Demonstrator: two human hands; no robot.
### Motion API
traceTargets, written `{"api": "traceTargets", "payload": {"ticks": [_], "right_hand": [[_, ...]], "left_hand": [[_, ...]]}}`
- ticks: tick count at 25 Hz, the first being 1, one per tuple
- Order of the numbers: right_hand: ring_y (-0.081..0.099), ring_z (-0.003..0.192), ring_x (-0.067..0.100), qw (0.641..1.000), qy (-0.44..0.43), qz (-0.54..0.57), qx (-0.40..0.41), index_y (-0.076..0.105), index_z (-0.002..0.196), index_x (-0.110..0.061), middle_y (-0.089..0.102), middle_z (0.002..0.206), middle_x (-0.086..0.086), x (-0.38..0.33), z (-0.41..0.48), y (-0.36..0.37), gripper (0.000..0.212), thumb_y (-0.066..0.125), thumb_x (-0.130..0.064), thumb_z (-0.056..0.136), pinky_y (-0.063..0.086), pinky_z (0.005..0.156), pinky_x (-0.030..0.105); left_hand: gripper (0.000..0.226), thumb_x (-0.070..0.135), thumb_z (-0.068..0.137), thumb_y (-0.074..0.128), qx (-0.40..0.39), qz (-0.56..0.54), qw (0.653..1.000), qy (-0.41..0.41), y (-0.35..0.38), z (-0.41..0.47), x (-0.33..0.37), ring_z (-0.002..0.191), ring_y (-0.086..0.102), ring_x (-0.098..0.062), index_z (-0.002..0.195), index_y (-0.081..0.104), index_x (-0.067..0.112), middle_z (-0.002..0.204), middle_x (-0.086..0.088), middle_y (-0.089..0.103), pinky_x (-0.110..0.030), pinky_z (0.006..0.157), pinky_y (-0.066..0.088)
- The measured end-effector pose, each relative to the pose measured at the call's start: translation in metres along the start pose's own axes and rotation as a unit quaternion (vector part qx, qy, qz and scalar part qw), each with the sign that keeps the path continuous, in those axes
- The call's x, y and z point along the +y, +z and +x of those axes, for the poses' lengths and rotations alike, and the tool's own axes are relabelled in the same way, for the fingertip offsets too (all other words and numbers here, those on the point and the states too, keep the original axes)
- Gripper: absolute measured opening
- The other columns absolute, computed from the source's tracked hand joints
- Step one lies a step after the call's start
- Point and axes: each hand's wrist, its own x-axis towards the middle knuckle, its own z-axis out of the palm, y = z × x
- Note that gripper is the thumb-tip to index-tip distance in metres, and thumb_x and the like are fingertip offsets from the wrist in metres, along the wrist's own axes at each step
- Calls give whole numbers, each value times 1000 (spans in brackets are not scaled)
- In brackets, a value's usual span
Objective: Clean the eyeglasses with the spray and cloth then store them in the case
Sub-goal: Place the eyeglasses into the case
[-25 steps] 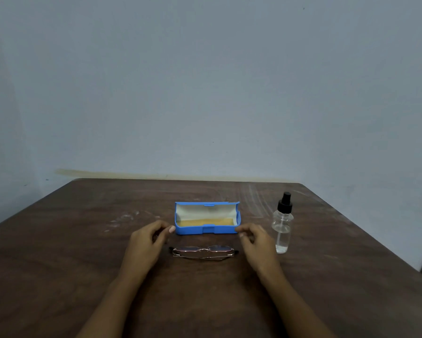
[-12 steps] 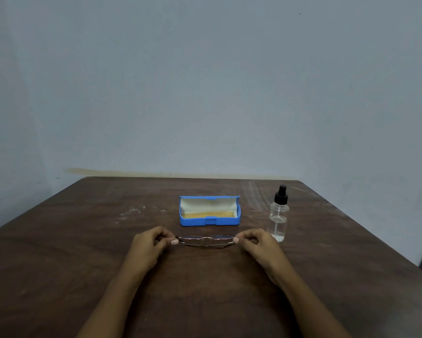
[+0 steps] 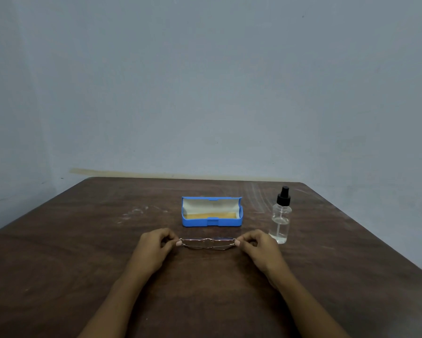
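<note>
Thin metal-framed eyeglasses [image 3: 207, 243], folded, are held low over the brown table between both hands. My left hand [image 3: 155, 248] pinches the left end of the frame, and my right hand [image 3: 260, 248] pinches the right end. Behind them stands an open blue glasses case [image 3: 212, 223] with a cream lining and a yellow cloth [image 3: 210, 215] lying inside. A clear spray bottle [image 3: 281, 217] with a black nozzle stands upright to the right of the case, just beyond my right hand.
The dark wooden table [image 3: 83, 252] reaches back to a plain grey-blue wall [image 3: 205, 93]. Its right edge runs diagonally past the bottle. Pale scuff marks show on the wood left of the case and behind it.
One second ago the glasses lay on the table with my hands beside their ends. Both hands have since taken hold of the frame ends and raised the glasses slightly.
</note>
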Motion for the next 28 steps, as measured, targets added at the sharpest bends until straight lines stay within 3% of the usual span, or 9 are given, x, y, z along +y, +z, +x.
{"api": "traceTargets", "payload": {"ticks": [5,8,12,15,23,28], "right_hand": [[51,62,7,992,3,122,35,60,72,-20,60,72,-1,3,4,3,15,61,-12,85,40,53,16],[56,60,10,972,15,231,43,60,81,-11,63,69,3,0,4,3,10,57,-3,86,43,46,11],[61,59,10,935,36,347,63,56,94,-1,64,72,9,-3,4,12,13,58,4,83,49,50,12],[57,62,14,940,54,331,57,60,85,-2,63,70,9,-7,0,21,2,60,-1,83,48,50,13],[54,52,10,925,89,368,-9,66,71,-4,63,59,7,-30,-6,44,13,65,-11,81,44,49,16],[53,49,8,921,82,381,7,64,65,-5,63,56,4,-33,-2,54,16,66,-10,80,40,46,15]], "left_hand": [[6,19,77,69,-8,-92,996,-5,1,-3,7,50,46,-4,74,69,14,61,6,57,-6,47,35],[8,14,77,69,-10,-160,987,-11,3,-5,13,45,45,4,69,68,14,56,5,55,-6,46,33],[15,8,77,67,26,-230,973,-17,4,-4,15,45,45,3,64,66,14,43,12,54,-6,46,32],[14,4,78,65,49,-273,961,-22,5,-4,16,43,45,3,65,65,10,40,12,53,-5,45,32],[9,5,78,66,66,-322,944,-26,8,-5,20,40,41,2,69,67,7,41,10,55,-8,41,30],[11,6,77,67,42,-327,944,-34,11,-4,21,40,38,0,66,67,10,41,7,52,-10,40,29]]}}
